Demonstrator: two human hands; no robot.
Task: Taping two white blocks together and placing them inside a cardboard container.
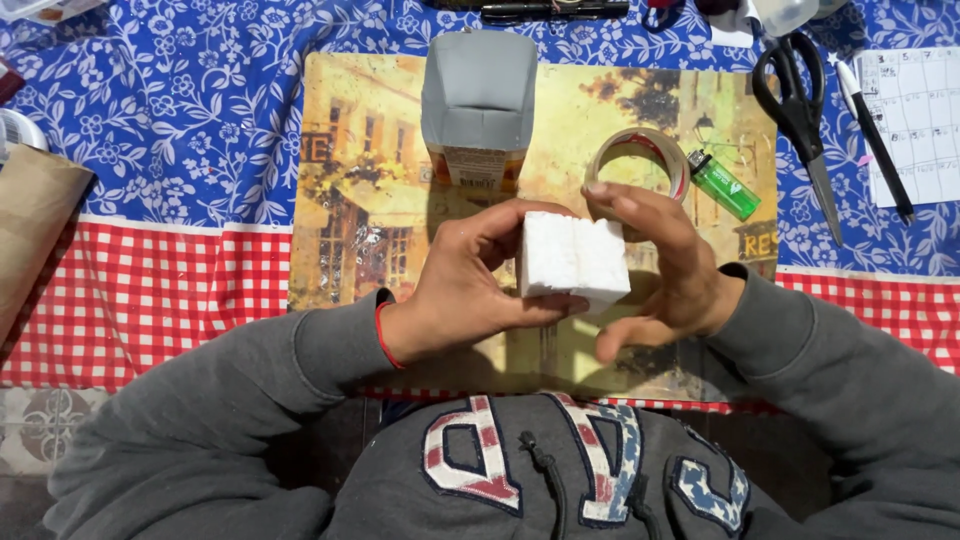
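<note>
A white foam block [573,257] is held above the table between both hands. My left hand [470,285] grips its left end, thumb under and fingers over the top. My right hand [655,270] cups its right end, with fingers curled over the top and the thumb below. The block has a seam down its middle, as if two pieces are pressed together. Both arms wear grey sleeves, and a red band circles the left wrist.
A yellow picture placemat [340,200] lies on a blue floral and red checked cloth. On it stand a grey-topped carton [478,105], a roll of clear tape [640,160] and a green lighter [725,185]. Black scissors [800,110], a pen [875,140] and a gridded paper [920,120] lie at the right.
</note>
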